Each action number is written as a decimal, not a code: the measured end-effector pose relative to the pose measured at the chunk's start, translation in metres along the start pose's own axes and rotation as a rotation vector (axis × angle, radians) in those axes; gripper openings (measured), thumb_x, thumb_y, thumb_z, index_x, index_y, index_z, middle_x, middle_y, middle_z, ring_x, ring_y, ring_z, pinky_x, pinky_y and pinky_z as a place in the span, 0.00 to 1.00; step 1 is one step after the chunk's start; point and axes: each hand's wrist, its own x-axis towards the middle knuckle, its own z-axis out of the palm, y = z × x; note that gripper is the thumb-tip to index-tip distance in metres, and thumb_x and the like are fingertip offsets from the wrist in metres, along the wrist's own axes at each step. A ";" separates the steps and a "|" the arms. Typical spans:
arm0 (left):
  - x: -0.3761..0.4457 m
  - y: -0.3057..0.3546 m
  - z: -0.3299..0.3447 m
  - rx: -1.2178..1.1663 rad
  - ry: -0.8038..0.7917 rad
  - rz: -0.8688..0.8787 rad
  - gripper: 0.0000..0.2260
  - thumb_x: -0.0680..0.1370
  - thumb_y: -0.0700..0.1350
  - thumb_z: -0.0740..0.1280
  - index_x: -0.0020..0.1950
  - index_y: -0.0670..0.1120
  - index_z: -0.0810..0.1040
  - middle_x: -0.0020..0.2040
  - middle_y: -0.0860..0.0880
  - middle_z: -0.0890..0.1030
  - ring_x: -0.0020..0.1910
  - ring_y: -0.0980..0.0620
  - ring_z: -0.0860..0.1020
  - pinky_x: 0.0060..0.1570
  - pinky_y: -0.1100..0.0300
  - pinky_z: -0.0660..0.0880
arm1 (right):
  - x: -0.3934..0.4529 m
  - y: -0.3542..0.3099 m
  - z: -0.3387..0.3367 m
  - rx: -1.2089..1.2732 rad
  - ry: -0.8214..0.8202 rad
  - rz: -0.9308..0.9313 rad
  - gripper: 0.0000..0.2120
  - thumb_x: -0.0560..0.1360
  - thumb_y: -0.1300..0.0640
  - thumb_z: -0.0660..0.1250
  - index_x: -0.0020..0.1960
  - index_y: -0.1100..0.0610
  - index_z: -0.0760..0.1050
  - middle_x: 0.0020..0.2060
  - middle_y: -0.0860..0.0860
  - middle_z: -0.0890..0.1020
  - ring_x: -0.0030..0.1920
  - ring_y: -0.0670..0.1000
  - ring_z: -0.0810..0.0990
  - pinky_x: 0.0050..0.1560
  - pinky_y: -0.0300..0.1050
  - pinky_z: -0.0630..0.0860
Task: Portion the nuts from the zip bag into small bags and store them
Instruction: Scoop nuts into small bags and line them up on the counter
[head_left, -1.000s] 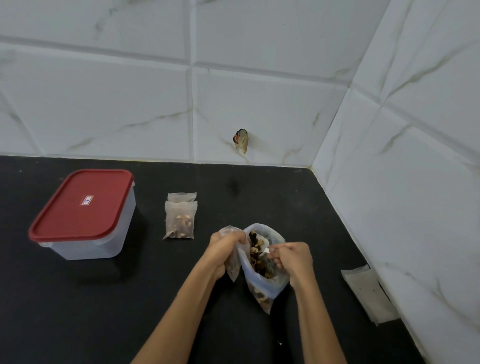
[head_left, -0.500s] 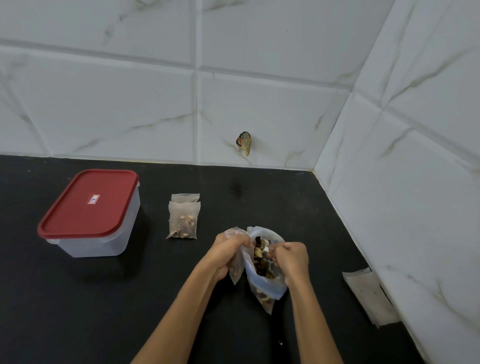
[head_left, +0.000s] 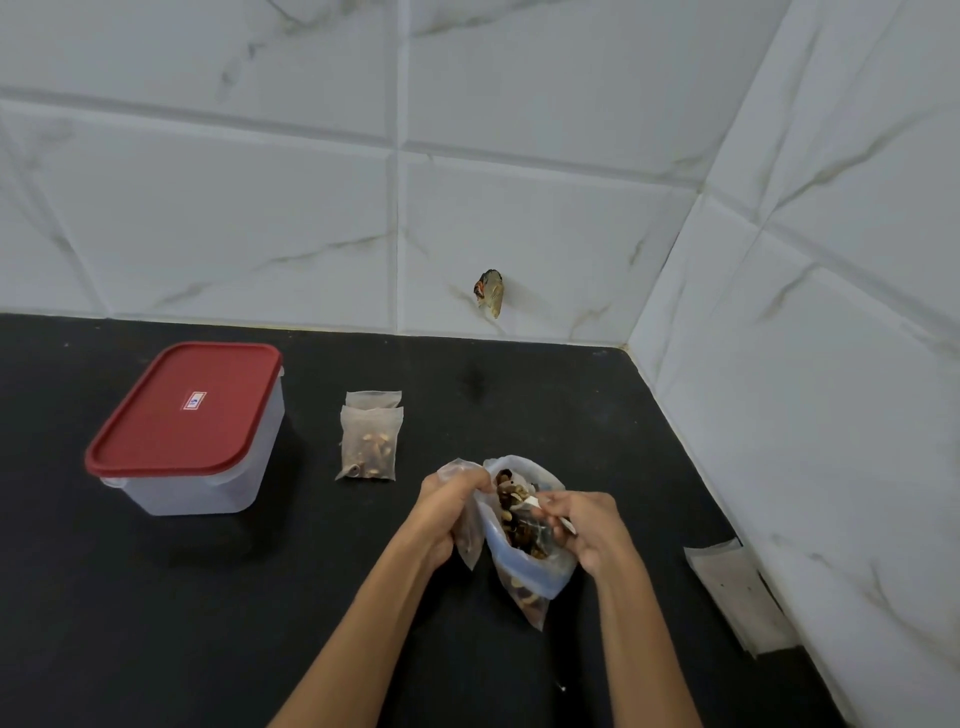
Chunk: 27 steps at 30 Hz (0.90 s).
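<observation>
Lower centre of frame: left hand (head_left: 451, 512) gripping a small bag (head_left: 466, 540) by its top, plus what looks like the near lip of the zip bag (head_left: 530, 564). Right hand (head_left: 587, 530) curled at the zip bag's mouth, fingers closed round something pale; prob a small scoop or spoon, can't tell for sure. Nuts (head_left: 514, 512) heaped inside zip bag, bag upright and open, held just above black counter (head_left: 156, 623).

Mid-left of frame: two filled small bags (head_left: 370, 441) lying flat, one overlapping the other. Further left: tub w/ red lid (head_left: 182, 410), lid on. Lower right, against wall: flat stack of empty small bags (head_left: 737, 592).

Step in hand, by the look: moving a portion into the small bag. To do well: keep small bag's mouth spread wide & right beside zip bag's rim so nothing drops; take modest amts, match fill of the done bags; keep zip bag upright to avoid spill. Then seal, lay w/ the others; tub still to open for storing.
</observation>
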 end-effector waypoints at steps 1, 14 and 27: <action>0.000 0.000 0.000 0.005 0.002 0.008 0.24 0.65 0.43 0.70 0.61 0.41 0.75 0.55 0.40 0.79 0.54 0.44 0.78 0.47 0.54 0.75 | -0.001 0.000 0.000 0.003 -0.005 0.000 0.05 0.73 0.69 0.66 0.43 0.64 0.81 0.34 0.56 0.82 0.29 0.45 0.72 0.31 0.36 0.71; -0.027 0.014 0.005 0.535 0.335 0.787 0.15 0.68 0.47 0.76 0.48 0.50 0.72 0.42 0.56 0.77 0.42 0.60 0.77 0.39 0.65 0.75 | -0.051 -0.028 -0.018 0.136 -0.034 -0.209 0.06 0.74 0.68 0.66 0.46 0.63 0.81 0.36 0.56 0.82 0.33 0.46 0.73 0.35 0.38 0.72; -0.040 0.025 0.021 0.347 0.220 0.745 0.17 0.67 0.43 0.76 0.49 0.49 0.71 0.41 0.55 0.78 0.38 0.64 0.76 0.35 0.73 0.72 | -0.100 -0.032 0.021 -0.528 0.181 -0.903 0.09 0.73 0.63 0.70 0.49 0.52 0.83 0.41 0.41 0.81 0.42 0.36 0.77 0.40 0.19 0.69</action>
